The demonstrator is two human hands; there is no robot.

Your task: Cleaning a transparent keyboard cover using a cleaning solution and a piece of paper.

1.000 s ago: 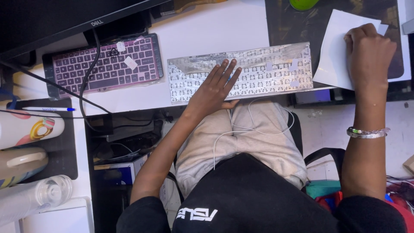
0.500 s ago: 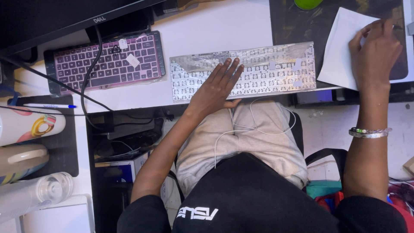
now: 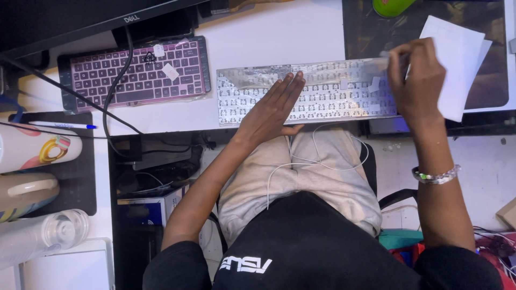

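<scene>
A silver keyboard [image 3: 322, 91] with its keycaps off lies across the desk's front edge. My left hand [image 3: 271, 107] rests flat on its middle, fingers stretched out and holding nothing. My right hand [image 3: 416, 80] hovers over the keyboard's right end with its fingers curled and pinched. A small pale blurred piece [image 3: 383, 53] shows at the fingertips. Another small white piece [image 3: 373, 84] lies on the keyboard beside that hand. Sheets of white paper [image 3: 457, 59] lie on a dark mat [image 3: 494, 80], just right of my right hand.
A pink-purple keyboard [image 3: 134, 72] wrapped in plastic sits to the left under a monitor [image 3: 64, 21] and its black cable. Mugs [image 3: 32, 150], a clear bottle [image 3: 43, 236] and a pen [image 3: 62, 125] stand at far left. A green object [image 3: 392, 6] lies at the top. A white earphone cable [image 3: 322, 161] lies across my lap.
My right hand has left the white paper and moved left and down onto the right end of the silver keyboard. My left hand has stayed flat on the keyboard.
</scene>
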